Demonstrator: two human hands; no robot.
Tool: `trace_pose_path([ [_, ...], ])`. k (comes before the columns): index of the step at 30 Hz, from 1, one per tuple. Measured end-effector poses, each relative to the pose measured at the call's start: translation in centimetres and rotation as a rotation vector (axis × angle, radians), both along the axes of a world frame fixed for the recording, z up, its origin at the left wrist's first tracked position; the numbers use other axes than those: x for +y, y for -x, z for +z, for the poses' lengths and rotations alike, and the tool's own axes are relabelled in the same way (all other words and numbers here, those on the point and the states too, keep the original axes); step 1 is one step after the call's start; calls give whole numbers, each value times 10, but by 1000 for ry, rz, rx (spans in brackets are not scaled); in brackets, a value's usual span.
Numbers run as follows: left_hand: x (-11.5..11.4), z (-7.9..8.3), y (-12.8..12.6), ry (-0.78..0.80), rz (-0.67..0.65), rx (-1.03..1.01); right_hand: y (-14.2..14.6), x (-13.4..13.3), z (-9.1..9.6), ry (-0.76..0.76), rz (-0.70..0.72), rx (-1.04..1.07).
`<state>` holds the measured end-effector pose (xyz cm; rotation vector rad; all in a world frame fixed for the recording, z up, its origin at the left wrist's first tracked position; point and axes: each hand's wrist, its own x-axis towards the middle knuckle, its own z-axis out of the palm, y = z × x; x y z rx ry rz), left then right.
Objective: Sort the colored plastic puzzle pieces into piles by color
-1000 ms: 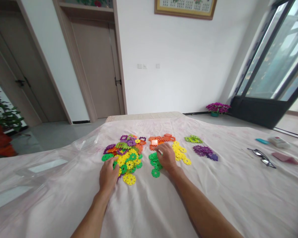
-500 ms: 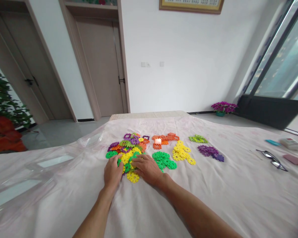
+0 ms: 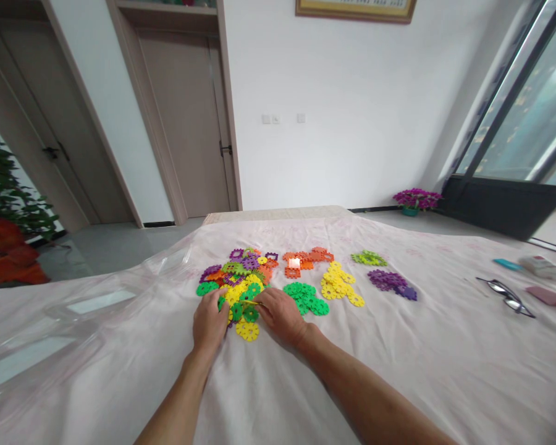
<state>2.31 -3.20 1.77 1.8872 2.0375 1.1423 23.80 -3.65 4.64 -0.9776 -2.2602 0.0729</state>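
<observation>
My right hand (image 3: 280,314) pinches a yellow snowflake disc (image 3: 250,302), seen nearly edge-on, at the right side of a mixed pile. My left hand (image 3: 209,321) rests against the pile's left edge, thumb and fingers apart around a green disc (image 3: 221,303) that it does not visibly grip. The pile has more yellow discs (image 3: 247,330), green discs (image 3: 207,288) and purple square pieces (image 3: 236,254). Just right of my right hand lies a group of green discs (image 3: 303,298), with a group of yellow discs (image 3: 337,283) beyond.
Orange pieces (image 3: 318,254), lime pieces (image 3: 369,258) and purple pieces (image 3: 387,280) lie in groups on the cloth (image 3: 426,371). Glasses (image 3: 505,296), a pink item (image 3: 549,296) and a blue item (image 3: 506,264) are at right. Clear plastic containers (image 3: 65,309) stand at left.
My right hand has drawn back slightly to the right and its fingers have closed on a yellow disc, lifting it edge-on. My left hand has barely moved.
</observation>
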Motion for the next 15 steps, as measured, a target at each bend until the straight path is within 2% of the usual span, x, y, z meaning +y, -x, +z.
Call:
trace_pose_path([
  [10,0,1,1,16,-7,-1,-9,3,-2,112,53,145],
  [12,0,0,1,20,-5,-1,-15,8,-1,127,-17,224],
  [15,0,0,1,25,-2,-8,-33,23,1,117,-212,348],
])
